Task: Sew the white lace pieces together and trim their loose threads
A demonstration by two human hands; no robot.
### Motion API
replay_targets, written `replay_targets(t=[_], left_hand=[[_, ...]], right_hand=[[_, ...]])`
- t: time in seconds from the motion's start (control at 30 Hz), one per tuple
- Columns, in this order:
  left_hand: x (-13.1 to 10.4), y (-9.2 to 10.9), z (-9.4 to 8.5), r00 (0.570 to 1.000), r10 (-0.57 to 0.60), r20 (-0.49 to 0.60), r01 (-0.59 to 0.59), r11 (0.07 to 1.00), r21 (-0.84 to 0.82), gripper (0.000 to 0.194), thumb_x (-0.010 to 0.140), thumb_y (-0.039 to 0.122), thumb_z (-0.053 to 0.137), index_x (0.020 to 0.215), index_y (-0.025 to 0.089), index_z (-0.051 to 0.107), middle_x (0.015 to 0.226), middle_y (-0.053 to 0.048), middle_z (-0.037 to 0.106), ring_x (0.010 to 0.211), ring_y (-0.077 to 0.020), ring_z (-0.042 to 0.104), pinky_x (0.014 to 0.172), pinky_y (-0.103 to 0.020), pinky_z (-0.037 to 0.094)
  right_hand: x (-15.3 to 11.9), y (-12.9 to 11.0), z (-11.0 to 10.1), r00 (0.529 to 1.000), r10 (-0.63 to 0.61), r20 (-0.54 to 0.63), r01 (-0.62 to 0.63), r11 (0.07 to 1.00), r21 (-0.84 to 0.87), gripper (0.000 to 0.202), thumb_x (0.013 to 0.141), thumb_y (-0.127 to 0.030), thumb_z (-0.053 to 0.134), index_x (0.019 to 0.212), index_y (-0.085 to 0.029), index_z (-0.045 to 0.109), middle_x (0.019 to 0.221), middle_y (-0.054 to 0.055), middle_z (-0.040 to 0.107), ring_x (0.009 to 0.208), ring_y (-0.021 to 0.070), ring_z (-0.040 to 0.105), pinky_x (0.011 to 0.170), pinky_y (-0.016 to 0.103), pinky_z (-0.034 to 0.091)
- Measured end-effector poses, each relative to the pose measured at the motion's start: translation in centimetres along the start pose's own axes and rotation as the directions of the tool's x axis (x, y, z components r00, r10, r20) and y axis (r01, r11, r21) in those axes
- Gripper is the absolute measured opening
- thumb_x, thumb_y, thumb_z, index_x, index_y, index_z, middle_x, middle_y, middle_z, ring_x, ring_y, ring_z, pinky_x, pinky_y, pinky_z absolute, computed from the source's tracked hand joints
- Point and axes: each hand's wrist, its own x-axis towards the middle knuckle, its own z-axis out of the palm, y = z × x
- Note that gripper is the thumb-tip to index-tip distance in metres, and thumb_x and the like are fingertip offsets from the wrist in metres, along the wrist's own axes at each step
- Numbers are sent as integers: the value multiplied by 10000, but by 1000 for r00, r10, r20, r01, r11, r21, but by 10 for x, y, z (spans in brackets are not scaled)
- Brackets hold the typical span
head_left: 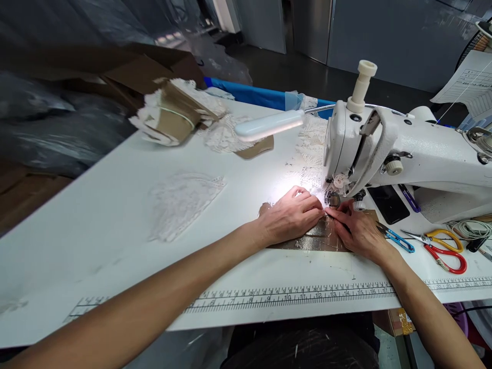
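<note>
My left hand (292, 215) rests at the needle area of a white sewing machine (361, 148), its fingers bent and pressed together. Facing it, my right hand (355, 228) has thumb and forefinger pinched close to the presser foot. The fingertips of both hands nearly meet over a small white edge of lace fabric (312, 171), which runs back behind the needle. Most of the lace between the fingers is hidden by the hands and by glare. Under both hands lies a brown taped plate (325, 242) on the machine bed.
A lace piece (186, 202) lies flat at left; a tied lace bundle (169, 115) sits behind it. A lamp (269, 125) juts over the table. At right are blue thread snips (397, 238), scissors (446, 251) and a phone (389, 204). A printed ruler (288, 298) follows the front edge.
</note>
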Motion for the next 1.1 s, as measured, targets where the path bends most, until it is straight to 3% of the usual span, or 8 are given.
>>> replay_targets(t=[0.2,0.33,0.47,0.63,0.8,0.9,1.1], left_hand=[[2,2,-3,1000,10,-14,-10,1000,25,219,986,69,440,834,170,561,836,-2,662,679,-140,501,730,-330,437],[2,2,-4,1000,7,4,-8,1000,16,224,997,89,439,829,179,556,841,3,667,698,-140,520,779,-337,444],[2,2,-1,1000,-5,30,4,1000,22,265,1007,95,418,790,178,546,805,4,648,694,-129,527,829,-342,450],[-1,0,0,999,-18,49,18,1000,-5,328,1007,91,373,765,180,577,792,3,655,686,-122,545,875,-369,474],[-2,-1,-6,997,-79,23,82,975,-207,234,1005,200,441,906,181,653,921,-28,716,798,-148,630,903,-400,504],[-2,-1,-7,991,-133,9,131,964,-231,249,1002,219,437,938,158,670,948,-65,714,835,-163,642,814,-354,536],[0,-1,-7,996,-34,84,46,989,-142,296,960,183,415,826,165,679,877,-63,707,746,-164,600,832,-393,496]], right_hand=[[-3,4,0,998,-15,-58,21,995,95,416,962,-194,489,1363,-240,590,1077,108,584,870,210,627,775,363,568],[-6,8,0,992,6,-129,24,973,231,376,978,-216,466,1314,-238,634,988,74,613,770,171,612,728,321,559],[-7,6,3,990,30,-139,7,965,260,381,957,-193,483,1289,-257,658,978,68,611,720,155,607,721,319,558],[-6,3,7,984,4,-181,32,980,196,359,940,-206,513,1243,-281,692,1085,92,592,922,214,642,821,370,568],[-5,1,4,992,-23,-128,39,991,125,374,940,-200,513,1272,-265,674,1144,108,586,982,225,645,868,375,566],[-6,-2,3,993,-19,-116,25,998,58,363,956,-215,507,1277,-257,670,1137,118,595,954,228,652,828,362,572],[-7,-7,3,992,-39,-117,26,994,-110,357,979,-255,498,1301,-264,652,1086,119,624,859,220,646,674,308,559]])
